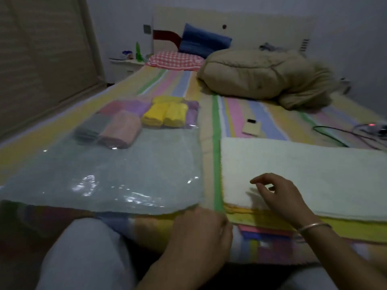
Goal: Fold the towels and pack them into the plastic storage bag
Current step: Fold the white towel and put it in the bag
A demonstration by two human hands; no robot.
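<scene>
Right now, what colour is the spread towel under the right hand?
Off-white: the towel below the right hand, clearest in the head view.

No text, label or number is legible on anything here.

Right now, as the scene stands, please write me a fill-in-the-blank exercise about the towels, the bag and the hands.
1. The plastic storage bag lies to the ____ of the white towel.
2. Inside the bag, the towel between the grey towel and the yellow towels is ____.
3. The bracelet is worn on the ____ wrist.
Missing words: left; pink; right.
</scene>
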